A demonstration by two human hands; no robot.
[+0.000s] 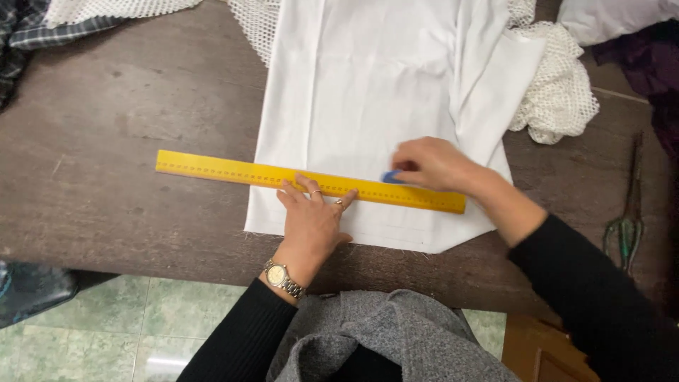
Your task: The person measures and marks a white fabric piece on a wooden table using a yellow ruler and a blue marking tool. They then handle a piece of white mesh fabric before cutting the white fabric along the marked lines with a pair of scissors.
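Observation:
A long yellow ruler (pixel 212 170) lies across a white cloth (pixel 368 85) spread on a dark wooden table (pixel 113 141). My left hand (pixel 311 219) presses flat on the ruler near its middle, fingers spread, with rings and a wristwatch. My right hand (pixel 431 164) pinches a small blue piece of chalk (pixel 391 177) against the cloth at the ruler's upper edge, toward its right end. Both arms wear black sleeves.
White mesh fabric (pixel 559 92) is bunched at the cloth's right side and along the top edge. Scissors with greenish handles (pixel 626 226) lie at the table's right. Plaid cloth (pixel 28 28) sits at the top left, dark purple fabric (pixel 643 64) at the top right. Green floor tiles show below.

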